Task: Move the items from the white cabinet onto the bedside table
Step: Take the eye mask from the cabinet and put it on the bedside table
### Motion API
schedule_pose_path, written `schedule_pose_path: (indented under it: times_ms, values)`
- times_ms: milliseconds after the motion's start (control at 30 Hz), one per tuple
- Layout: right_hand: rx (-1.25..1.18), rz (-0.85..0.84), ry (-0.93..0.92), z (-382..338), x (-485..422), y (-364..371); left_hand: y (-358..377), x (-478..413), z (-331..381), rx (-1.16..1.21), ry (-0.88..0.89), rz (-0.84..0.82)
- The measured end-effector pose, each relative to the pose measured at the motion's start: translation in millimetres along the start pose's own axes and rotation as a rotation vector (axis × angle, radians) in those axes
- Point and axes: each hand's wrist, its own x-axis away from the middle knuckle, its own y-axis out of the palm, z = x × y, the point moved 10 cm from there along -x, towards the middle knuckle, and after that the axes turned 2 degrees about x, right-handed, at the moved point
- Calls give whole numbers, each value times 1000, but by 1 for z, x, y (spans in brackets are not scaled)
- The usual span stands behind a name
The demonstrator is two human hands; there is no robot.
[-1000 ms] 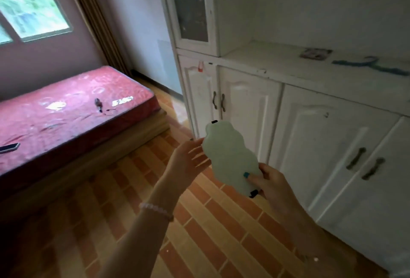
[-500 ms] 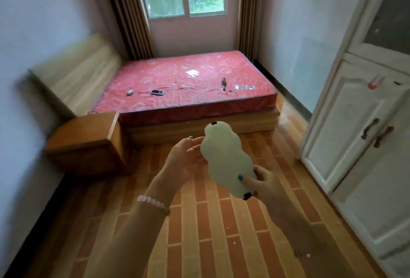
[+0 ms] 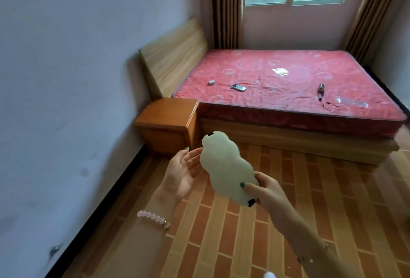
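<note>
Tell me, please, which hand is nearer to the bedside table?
Left. The left hand is raised in front of the bedside table; the right hand, pinching the pale green item, is farther right and farther back.

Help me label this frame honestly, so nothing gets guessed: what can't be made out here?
Head view:
White cabinet: outside the frame.
Pale green item: only one plain side shows; the right hand covers its lower corner.
Left hand: fingertips hidden behind the item, contact unclear.
Small grey object on the bed: too small to identify.
</note>
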Motion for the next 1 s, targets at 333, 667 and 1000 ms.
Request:
schedule_pose_path:
  times_ms: [333, 667, 1000]
  values:
    - [96, -160, 32, -16, -173, 44, -48, -122, 55, 118, 70, 162]
    - [185, -298, 47, -69, -364, 62, -50, -267, 126, 167, 99, 312]
    - [240, -314, 110, -65, -497, 86, -66, -389, 163, 172, 79, 340]
